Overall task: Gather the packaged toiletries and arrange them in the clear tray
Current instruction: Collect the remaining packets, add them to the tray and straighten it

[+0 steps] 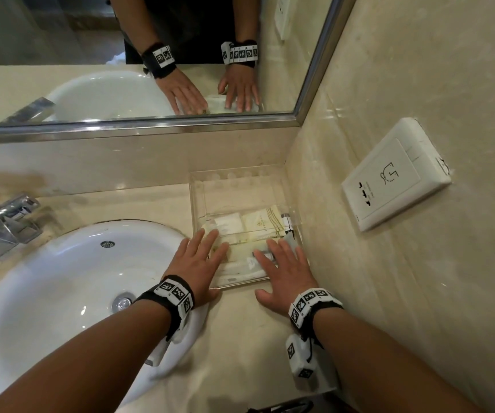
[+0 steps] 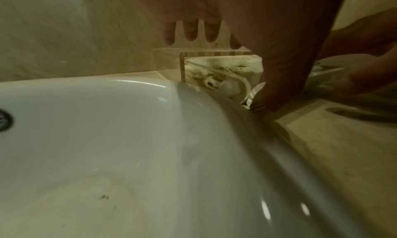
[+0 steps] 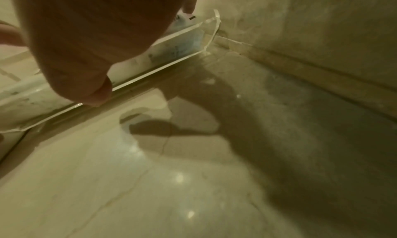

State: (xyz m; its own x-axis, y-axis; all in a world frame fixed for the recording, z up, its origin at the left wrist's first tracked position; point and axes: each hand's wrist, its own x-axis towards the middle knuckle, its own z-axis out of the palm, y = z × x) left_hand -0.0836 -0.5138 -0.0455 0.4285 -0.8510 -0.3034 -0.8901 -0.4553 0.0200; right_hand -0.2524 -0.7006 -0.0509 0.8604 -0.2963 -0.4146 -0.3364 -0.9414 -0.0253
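Both hands flat, left hand (image 1: 199, 257), right hand (image 1: 282, 268), straight fingers (image 1: 270, 248) gripping nothing, atop packaged toiletries (image 1: 240, 257) in clear tray (image 1: 198, 201)

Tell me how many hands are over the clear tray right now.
2. The left hand lies flat over the clear tray at its near-left side; the right hand lies flat over its near-right side.

Clear tray (image 1: 198, 204) sits in the far right corner, right of the sink (image 1: 61, 278); toiletry packets (image 1: 240, 225) lie inside; faucet (image 1: 5, 219) far left.
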